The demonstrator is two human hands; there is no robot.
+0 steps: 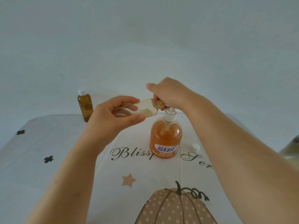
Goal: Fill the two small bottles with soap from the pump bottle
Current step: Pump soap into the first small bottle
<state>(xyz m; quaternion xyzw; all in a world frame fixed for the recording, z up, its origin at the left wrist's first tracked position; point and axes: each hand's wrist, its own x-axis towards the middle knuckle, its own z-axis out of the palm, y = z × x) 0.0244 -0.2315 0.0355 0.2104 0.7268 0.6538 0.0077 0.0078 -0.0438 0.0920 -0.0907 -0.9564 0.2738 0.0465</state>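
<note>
Left hand (111, 118) grips the small bottle (145, 108) round its body, likely light and soap-slick, while right hand (169, 94) curls over the springy head of the pump bottle (165, 139).

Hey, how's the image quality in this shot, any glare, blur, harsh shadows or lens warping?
Head view: soft, even light with only faint shadows; a small glare spot on the pump bottle; the wide lens bows the table edge and stretches the forearms; a blurred object at the right edge can't be identified.
</note>
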